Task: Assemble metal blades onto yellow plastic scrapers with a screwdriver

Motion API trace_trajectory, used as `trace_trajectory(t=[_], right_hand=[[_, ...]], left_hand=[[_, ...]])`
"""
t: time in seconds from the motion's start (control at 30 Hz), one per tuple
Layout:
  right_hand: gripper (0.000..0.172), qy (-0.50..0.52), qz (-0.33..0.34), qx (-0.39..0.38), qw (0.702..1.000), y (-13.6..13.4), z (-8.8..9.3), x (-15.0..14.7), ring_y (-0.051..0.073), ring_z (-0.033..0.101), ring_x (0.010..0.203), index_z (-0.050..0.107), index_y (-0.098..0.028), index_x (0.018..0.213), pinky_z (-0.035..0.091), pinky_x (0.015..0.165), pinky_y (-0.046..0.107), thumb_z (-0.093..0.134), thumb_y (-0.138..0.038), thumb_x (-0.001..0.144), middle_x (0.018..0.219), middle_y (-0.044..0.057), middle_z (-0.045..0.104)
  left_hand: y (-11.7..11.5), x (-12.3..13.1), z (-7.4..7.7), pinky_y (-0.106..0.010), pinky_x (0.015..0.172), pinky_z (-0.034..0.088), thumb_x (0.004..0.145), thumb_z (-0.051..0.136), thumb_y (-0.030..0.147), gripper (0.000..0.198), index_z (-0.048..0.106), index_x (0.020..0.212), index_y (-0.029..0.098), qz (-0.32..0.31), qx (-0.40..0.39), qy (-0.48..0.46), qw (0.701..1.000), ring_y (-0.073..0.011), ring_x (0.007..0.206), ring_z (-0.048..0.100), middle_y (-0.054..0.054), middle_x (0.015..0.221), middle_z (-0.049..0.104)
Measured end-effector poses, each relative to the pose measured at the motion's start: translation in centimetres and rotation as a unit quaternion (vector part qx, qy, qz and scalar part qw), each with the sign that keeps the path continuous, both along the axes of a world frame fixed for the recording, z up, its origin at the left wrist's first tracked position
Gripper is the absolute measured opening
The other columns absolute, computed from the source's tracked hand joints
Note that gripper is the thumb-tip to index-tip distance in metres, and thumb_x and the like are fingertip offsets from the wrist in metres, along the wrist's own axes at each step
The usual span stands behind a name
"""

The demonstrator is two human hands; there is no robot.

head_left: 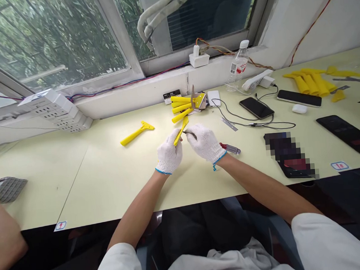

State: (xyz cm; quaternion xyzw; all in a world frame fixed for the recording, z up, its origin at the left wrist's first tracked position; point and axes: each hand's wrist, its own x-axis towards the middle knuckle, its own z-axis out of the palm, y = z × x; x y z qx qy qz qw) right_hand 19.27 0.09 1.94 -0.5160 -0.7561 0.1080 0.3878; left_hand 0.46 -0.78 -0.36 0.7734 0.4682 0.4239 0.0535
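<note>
My left hand (169, 152), in a white knit glove with a blue cuff, grips a yellow plastic scraper (180, 131) that slants up and to the right. My right hand (204, 142), gloved the same way, pinches a thin dark metal piece (191, 134) against the scraper's head. Just beyond my hands lies a heap of yellow scrapers (181, 108) with a metal blade standing among them. A single yellow scraper (137, 133) rests to the left. A red-handled utility knife (230, 148) lies by my right wrist.
The pale yellow table (87, 188) runs along a window. Several phones, a cable, an earbud case and more yellow scraper parts (311, 82) lie to the right. A power strip (55, 110) and a plastic bottle (238, 66) stand at the back. Another person's bare hand (1, 234) shows at lower left.
</note>
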Motion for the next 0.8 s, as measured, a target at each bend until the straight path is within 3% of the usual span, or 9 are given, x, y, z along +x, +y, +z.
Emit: trace_trajectory(t=[0.4, 0.63, 0.8], right_hand=[[0.028, 0.007, -0.034, 0.028, 0.999, 0.4, -1.6, 0.1, 0.013, 0.063, 0.102, 0.067, -0.01, 0.105, 0.056, 0.095, 0.029, 0.064, -0.038, 0.108, 0.108, 0.009, 0.066], [0.029, -0.003, -0.049, 0.029, 0.998, 0.5, -1.4, -0.1, 0.012, 0.061, 0.096, 0.066, -0.01, 0.106, 0.056, 0.091, 0.027, 0.062, -0.039, 0.109, 0.105, 0.008, 0.064], [0.03, -0.013, -0.046, 0.023, 0.999, -0.1, -0.7, -0.2, 0.013, 0.06, 0.1, 0.066, -0.011, 0.108, 0.056, 0.096, 0.03, 0.062, -0.04, 0.109, 0.108, 0.008, 0.064]], left_hand=[[-0.3, 0.3, -0.1, -0.035, 0.1, 0.062, 0.109, 0.047, 0.023, 0.045, 0.062, 0.151, 0.024, -0.002, -0.003, -0.002, 1.0, -0.0205, 0.106, 0.079, -0.007, 0.115, 0.08], [-0.7, 0.7, -0.2, -0.035, 0.097, 0.062, 0.108, 0.047, 0.02, 0.046, 0.062, 0.151, 0.024, 0.001, 0.01, 0.001, 1.0, -0.0201, 0.105, 0.079, -0.006, 0.114, 0.08], [-0.9, 0.9, 0.1, -0.035, 0.096, 0.063, 0.107, 0.048, 0.019, 0.048, 0.061, 0.153, 0.026, 0.025, 0.003, 0.007, 1.0, -0.0212, 0.106, 0.079, -0.006, 0.116, 0.08]])
